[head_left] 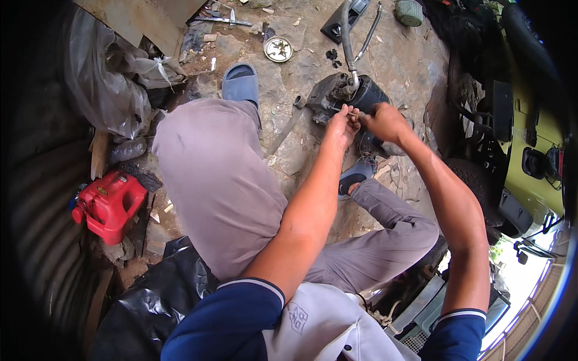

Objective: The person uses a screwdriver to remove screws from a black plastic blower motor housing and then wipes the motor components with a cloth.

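A dirty black machine part with a rounded housing lies on the ground in front of me. A thick grey hose rises from its metal fitting. My left hand is at the near side of the part, its fingertips pinched together. Right beside it, my right hand is closed, thumb and fingers meeting those of the left. Between the fingertips shows a small thin piece, too small to name. My right hand hides some of the part's near side.
A round tin with small metal pieces lies beyond my sandal. On the left stand a red jerrycan and clear plastic sheeting. A yellow-green vehicle borders the right. Black sheeting lies at near left.
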{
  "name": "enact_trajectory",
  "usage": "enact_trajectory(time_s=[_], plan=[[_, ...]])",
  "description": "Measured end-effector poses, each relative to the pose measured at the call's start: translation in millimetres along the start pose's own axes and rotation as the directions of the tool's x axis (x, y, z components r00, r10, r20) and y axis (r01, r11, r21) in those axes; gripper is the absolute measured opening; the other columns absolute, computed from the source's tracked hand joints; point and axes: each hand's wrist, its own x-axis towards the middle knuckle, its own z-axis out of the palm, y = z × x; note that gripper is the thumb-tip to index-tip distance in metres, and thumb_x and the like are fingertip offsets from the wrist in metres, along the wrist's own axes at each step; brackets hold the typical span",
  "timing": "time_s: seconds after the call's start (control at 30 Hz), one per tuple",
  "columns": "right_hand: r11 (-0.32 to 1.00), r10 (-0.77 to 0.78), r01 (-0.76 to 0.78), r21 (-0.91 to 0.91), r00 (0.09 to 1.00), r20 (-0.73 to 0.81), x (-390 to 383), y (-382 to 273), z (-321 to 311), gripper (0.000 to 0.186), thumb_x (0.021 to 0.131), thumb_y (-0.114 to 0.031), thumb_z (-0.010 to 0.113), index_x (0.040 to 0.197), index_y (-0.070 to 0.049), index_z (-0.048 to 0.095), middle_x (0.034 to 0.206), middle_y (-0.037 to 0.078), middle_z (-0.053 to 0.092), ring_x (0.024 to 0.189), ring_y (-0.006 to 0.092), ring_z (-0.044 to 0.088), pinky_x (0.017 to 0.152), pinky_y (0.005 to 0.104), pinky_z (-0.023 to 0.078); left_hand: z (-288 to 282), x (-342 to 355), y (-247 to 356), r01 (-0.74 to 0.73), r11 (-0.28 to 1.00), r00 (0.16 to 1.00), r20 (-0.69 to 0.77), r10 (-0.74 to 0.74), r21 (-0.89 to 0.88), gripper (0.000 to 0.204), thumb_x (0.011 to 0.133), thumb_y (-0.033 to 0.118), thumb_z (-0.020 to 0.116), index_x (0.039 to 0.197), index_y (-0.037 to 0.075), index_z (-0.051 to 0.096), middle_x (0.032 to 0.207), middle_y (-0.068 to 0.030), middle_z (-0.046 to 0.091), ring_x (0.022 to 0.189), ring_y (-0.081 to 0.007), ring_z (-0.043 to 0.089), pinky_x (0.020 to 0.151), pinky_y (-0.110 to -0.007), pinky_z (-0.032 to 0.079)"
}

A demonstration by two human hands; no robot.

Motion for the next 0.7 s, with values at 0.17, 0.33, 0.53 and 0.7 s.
enact_trajectory(time_s=[0.17, 0.33, 0.53, 0.7], plan=[[0.866, -0.452, 0.360, -0.348, 0.861, -0.232, -0.6, 3.0, 17.2, 0.049, 0.085, -0.044, 0.065, 0.077, 0.005, 0.070, 0.084, 0.025, 0.070, 0.084, 0.0329, 0.071, 0.071, 0.0414, 0.056, -5.3, 14.6, 7.8, -0.007, 0.999, 1.000, -0.003, 0.007, -0.041, 0.024, 0.103, 0.031, 0.052, 0.099, 0.008, 0.060, 0.086, -0.0046, 0.065, 0.066, -0.0153, 0.056, 0.062, -0.030, 0.049], [0.968, -0.203, 0.192, -0.161, 0.977, -0.058, 11.3, -0.5, -1.7, 0.038, 0.089, -0.033, 0.061, 0.103, 0.002, 0.067, 0.089, 0.025, 0.070, 0.086, 0.0379, 0.070, 0.072, 0.0435, 0.056, 0.7, 11.7, 7.0, -0.001, 1.000, 0.999, 0.043, 0.002, -0.021, 0.026, 0.104, 0.031, 0.049, 0.095, 0.010, 0.062, 0.085, -0.0022, 0.065, 0.072, -0.0155, 0.060, 0.067, -0.031, 0.051], [0.799, -0.531, 0.425, -0.426, 0.830, -0.168, -16.2, -19.5, 3.9, 0.024, 0.088, -0.023, 0.059, 0.098, -0.002, 0.065, 0.089, 0.021, 0.070, 0.088, 0.0358, 0.070, 0.073, 0.0433, 0.056, 2.0, 7.7, 13.3, 0.019, 1.000, 1.000, 0.006, -0.019, 0.021, 0.024, 0.104, 0.029, 0.050, 0.095, 0.009, 0.060, 0.085, -0.0036, 0.065, 0.067, -0.0148, 0.057, 0.060, -0.031, 0.046], [0.960, -0.143, 0.145, -0.239, 0.989, 0.027, 4.8, -18.9, -5.2, 0.030, 0.087, -0.026, 0.060, 0.101, 0.000, 0.068, 0.092, 0.021, 0.071, 0.088, 0.0328, 0.071, 0.073, 0.0438, 0.056, -6.0, 12.3, 5.8, 0.009, 1.000, 0.999, 0.032, -0.009, -0.003, 0.025, 0.104, 0.030, 0.050, 0.096, 0.009, 0.061, 0.085, -0.0034, 0.065, 0.068, -0.0162, 0.057, 0.066, -0.032, 0.047]])
